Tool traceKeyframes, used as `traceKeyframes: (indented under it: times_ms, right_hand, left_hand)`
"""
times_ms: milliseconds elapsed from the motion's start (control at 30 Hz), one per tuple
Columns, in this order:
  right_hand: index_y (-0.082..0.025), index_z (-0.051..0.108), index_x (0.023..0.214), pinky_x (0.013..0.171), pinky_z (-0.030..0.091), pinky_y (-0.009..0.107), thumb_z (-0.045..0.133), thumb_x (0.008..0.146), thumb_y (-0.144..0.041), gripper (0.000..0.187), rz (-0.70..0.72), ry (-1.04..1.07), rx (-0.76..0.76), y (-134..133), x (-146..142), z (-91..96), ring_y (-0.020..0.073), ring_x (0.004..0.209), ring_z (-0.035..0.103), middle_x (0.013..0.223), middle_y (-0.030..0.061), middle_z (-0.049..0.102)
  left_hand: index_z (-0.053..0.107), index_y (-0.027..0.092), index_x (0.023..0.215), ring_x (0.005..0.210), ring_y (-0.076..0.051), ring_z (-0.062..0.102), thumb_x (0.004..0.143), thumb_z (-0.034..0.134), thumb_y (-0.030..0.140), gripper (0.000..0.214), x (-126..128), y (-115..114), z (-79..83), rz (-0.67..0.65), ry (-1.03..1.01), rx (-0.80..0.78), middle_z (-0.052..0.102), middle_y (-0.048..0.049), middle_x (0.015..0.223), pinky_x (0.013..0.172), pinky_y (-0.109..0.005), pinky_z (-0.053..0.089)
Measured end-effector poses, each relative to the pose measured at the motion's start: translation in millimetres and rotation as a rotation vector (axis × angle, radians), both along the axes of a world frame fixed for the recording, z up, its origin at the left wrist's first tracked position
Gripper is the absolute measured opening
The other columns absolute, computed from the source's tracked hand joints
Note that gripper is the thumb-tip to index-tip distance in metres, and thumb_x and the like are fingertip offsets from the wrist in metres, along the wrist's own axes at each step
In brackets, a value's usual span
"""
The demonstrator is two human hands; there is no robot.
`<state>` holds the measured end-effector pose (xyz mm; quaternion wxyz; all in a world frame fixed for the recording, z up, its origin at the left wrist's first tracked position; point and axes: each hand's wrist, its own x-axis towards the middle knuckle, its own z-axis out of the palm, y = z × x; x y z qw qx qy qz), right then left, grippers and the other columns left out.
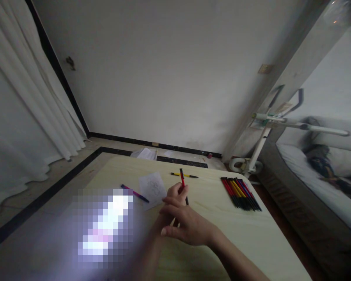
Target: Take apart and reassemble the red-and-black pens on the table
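My left hand is closed around a red pen with a black tip end, held upright above the table. Crossing over the left wrist is my right hand, its fingers stretched out and thumb apart, with nothing visible in it. Just beyond the left hand lies a yellow pen with black ends. To the left, a sheet of paper bears a faint drawing, and a purple-blue pen rests by its left edge.
Several red, yellow and blue pens lie side by side on the right of the light wooden table. A pixelated bright patch covers the lower left. Beyond stand exercise equipment, a sofa and a white curtain.
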<state>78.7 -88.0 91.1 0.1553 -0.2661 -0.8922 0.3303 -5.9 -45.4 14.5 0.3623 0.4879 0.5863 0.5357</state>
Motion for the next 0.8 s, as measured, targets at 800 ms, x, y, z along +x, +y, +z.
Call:
traceKeyframes:
  times_ms: [800]
  right_hand:
    - [-0.016,0.05,0.104,0.054,0.041,0.024,0.059,0.07,-0.039,0.042,0.334,-0.238,0.355,-37.6,-35.2,-20.3,0.0172,0.073,0.055,0.091,0.0068,0.056]
  left_hand:
    - [0.038,0.017,0.056,0.05,-0.008,0.034,0.076,0.043,0.042,0.033,-3.2,8.6,-6.6,-0.259,0.246,0.087,0.036,0.0052,0.05,0.047,-0.02,0.023]
